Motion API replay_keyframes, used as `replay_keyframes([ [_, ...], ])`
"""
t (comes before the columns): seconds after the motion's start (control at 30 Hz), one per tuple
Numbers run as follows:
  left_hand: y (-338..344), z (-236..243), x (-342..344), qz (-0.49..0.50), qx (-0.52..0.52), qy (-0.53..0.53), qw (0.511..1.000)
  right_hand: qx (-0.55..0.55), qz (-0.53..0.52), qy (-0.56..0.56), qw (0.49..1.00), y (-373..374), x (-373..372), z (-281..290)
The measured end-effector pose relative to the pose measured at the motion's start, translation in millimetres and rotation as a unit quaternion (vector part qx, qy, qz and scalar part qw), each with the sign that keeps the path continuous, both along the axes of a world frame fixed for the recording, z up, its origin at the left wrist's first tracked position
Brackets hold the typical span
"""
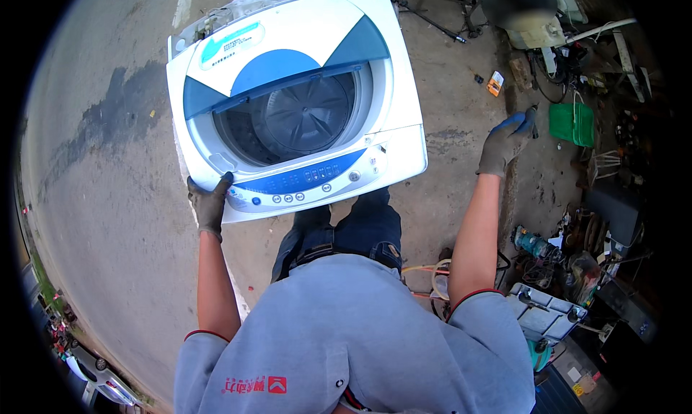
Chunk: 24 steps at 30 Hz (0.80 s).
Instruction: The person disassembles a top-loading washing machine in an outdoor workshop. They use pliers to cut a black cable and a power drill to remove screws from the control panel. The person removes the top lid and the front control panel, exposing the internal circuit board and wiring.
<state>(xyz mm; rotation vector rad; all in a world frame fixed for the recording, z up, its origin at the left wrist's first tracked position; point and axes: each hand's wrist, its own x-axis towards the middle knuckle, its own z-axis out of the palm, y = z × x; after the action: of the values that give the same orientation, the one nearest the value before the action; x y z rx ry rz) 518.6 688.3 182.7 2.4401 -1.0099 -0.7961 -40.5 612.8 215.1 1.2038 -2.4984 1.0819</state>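
Note:
A white top-loading washing machine (404, 111) with blue trim stands in front of me, tilted in view. Its blue-and-white lid (277, 72) is folded partly back, and the grey drum (306, 115) shows inside. My left hand (209, 206), in a dark glove, grips the near left corner of the machine, thumb on top beside the control panel (303, 180). Out to the right, away from the machine, my gloved right hand (502, 149) is closed. Blue and dark parts show at its fingers; I cannot make out what they belong to.
A green plastic basket (571, 123) sits on the ground beyond my right hand. An orange-and-white packet (494, 83) lies nearby. Scrap parts, cables and a teal power tool (532, 241) crowd the right side. Hoses (436, 277) run by my right arm. Paved ground (108, 190) stretches left.

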Motion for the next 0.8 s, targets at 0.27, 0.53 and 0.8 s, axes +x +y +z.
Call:
replay_keyframes([
  [0.27, 2, -5, 6, -0.001, -0.018, 0.026, 1.000, 0.224, 0.072, 0.010, 0.972, 7, 91, -46],
  [0.53, -16, 46, -24, 0.040, 0.091, -0.018, 0.995, 0.250, 0.540, 0.008, 0.803, 16, 159, 40],
  [0.8, -10, 41, -23, 0.049, 0.046, -0.011, 0.998, 0.448, 0.662, 0.288, 0.527, 25, 219, 34],
])
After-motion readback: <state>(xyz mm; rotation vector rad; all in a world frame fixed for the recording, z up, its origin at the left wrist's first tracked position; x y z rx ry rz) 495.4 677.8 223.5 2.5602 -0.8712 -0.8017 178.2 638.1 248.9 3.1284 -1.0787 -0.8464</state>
